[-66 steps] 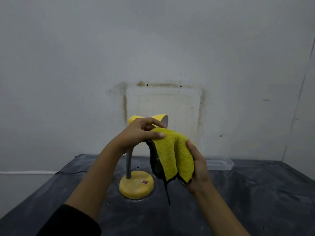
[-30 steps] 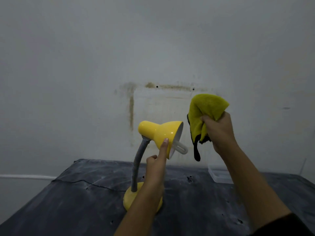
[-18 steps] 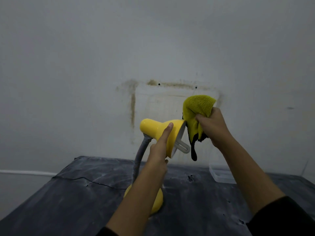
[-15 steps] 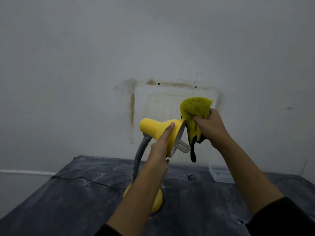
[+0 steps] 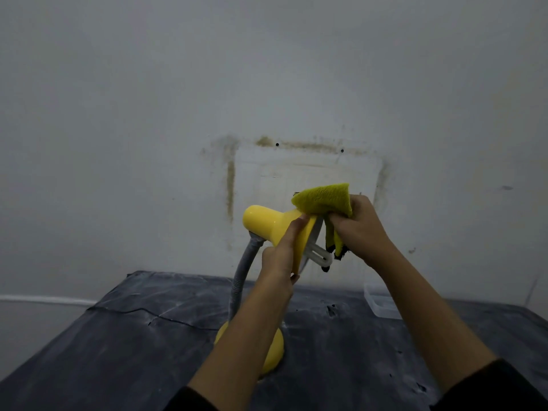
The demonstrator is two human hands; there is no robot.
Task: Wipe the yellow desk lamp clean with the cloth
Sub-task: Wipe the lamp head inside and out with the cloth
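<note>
The yellow desk lamp (image 5: 268, 223) stands on a dark table, its grey bendy neck rising from a round yellow base partly hidden by my left forearm. Its shade opens to the right, and a white bulb pokes out of it. My left hand (image 5: 281, 256) holds the shade's near side, index finger stretched along it, thumb under the rim. My right hand (image 5: 360, 229) grips a bunched yellow cloth (image 5: 324, 200) with dark edging. The cloth lies over the top rim of the shade, and a fold hangs down in front of the opening.
The dark, scuffed table (image 5: 148, 336) runs up to a pale wall with a stained rectangular patch. A clear plastic tray (image 5: 379, 302) sits at the back right by the wall. A thin black cord (image 5: 166, 317) crosses the table left of the lamp base.
My right hand has carried the cloth from the right of the shade onto its top rim. My left hand keeps hold of the shade.
</note>
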